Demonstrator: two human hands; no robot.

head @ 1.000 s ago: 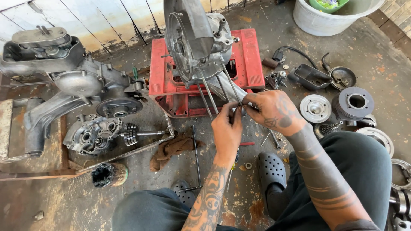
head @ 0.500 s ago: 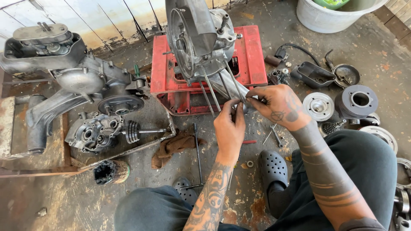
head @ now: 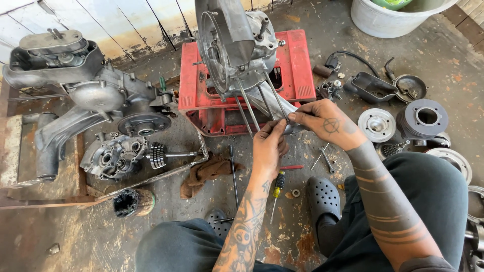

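The stained concrete floor (head: 91, 242) was littered with engine parts beside a red crate (head: 297, 65). On it stood an engine case (head: 232, 45); both the left hand (head: 269, 148) and right hand (head: 322, 123) had fingers pinched shut around one long stud (head: 276, 95).

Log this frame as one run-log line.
left hand: pinching stud | right hand: at stud end | engine case: on red crate

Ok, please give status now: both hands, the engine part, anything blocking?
Left hand and right hand pinch long steel stud of grey metal engine casing on red plastic crate. Nothing blocking.
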